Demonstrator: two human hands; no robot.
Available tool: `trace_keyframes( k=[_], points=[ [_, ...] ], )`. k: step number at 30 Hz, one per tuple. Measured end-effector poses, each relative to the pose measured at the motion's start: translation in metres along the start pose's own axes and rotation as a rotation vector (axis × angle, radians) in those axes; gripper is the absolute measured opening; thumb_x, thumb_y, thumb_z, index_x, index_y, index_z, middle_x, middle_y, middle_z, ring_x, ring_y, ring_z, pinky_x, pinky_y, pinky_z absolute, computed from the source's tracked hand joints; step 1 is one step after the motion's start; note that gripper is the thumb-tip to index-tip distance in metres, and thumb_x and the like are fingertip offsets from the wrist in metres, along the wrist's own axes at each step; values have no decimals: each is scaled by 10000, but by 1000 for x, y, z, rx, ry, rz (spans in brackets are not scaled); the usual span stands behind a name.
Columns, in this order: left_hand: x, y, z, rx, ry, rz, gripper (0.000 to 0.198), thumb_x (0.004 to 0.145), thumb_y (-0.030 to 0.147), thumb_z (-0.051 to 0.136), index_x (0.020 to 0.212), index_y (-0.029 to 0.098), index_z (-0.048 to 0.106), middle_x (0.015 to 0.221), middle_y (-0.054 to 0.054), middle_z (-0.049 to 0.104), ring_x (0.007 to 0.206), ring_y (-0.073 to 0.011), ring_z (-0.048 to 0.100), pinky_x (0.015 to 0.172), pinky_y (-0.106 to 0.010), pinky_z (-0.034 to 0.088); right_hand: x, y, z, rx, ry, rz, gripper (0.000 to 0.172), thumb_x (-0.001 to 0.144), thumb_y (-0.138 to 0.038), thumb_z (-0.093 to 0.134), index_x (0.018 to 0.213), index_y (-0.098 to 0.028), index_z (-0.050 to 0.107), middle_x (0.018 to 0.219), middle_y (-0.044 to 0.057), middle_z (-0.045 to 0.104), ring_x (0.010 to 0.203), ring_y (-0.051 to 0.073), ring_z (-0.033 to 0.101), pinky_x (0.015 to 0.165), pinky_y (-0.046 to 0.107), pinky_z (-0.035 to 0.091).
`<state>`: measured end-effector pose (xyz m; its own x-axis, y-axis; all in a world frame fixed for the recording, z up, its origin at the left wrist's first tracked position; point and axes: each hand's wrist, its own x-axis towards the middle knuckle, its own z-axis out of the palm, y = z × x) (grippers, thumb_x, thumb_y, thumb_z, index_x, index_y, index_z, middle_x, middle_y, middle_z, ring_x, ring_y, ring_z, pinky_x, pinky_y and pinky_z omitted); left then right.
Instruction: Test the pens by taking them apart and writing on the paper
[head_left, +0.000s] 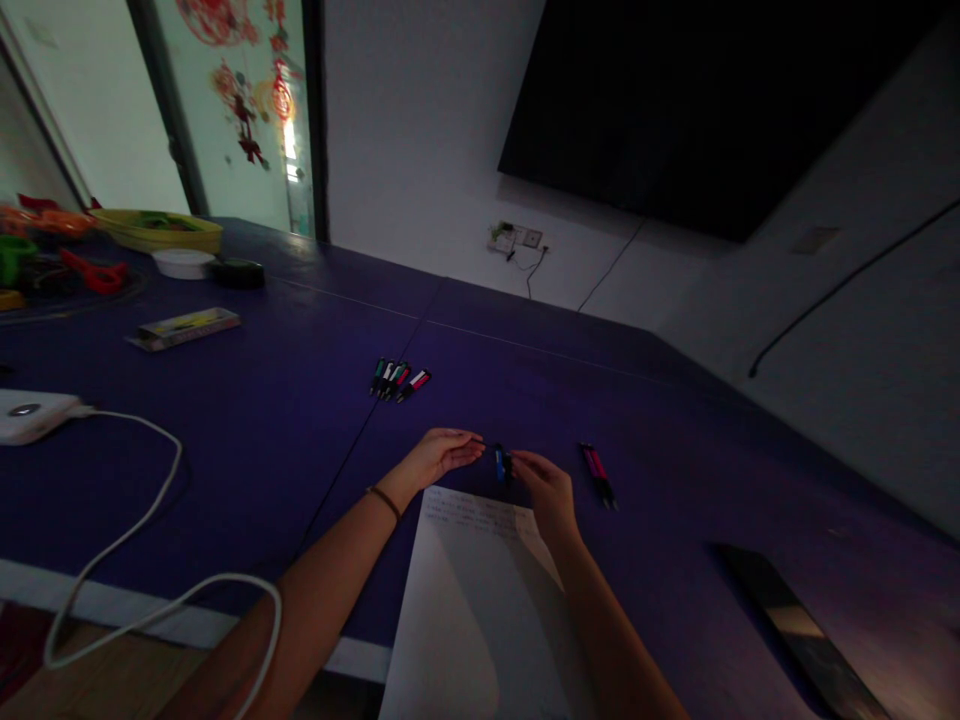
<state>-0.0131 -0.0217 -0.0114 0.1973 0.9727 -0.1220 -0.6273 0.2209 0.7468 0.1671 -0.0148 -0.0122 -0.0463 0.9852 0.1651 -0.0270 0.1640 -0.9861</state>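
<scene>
We hold our right hand (549, 490) with its fingers bent and their tips drawn narrowly in at the blue and dark pens (499, 462), just beyond the top edge of the written sheet of paper (457, 610), though we cannot tell whether they grip. Our left hand (444, 456) reaches toward the same pens from the other side, its fingers extended and close together; whether they pinch anything, we cannot make out. Beside our right hand lie pink-and-black pens (598, 475) on the purple table (660, 440).
</scene>
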Motion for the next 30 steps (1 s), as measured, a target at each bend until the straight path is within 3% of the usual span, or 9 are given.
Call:
trace_keyframes(
  k=[16,30],
  points=[
    [-2,-1,0,101,-128,-78,148,684,137,606,820,85,631,739,-90,644,681,-114,593,763,-252,435,-4,-2,7,-130,-52,-13,191,543,-303,663,694,-187,664,656,15,648,609,144,568,608,275,445],
    [-5,-2,2,153,-131,-62,137,668,158,621,790,95,635,693,-69,635,638,-97,578,706,-223,436,-7,-3,9,-222,-68,-79,163,555,-317,651,656,-190,665,660,28,654,646,171,587,642,296,458]
  ],
)
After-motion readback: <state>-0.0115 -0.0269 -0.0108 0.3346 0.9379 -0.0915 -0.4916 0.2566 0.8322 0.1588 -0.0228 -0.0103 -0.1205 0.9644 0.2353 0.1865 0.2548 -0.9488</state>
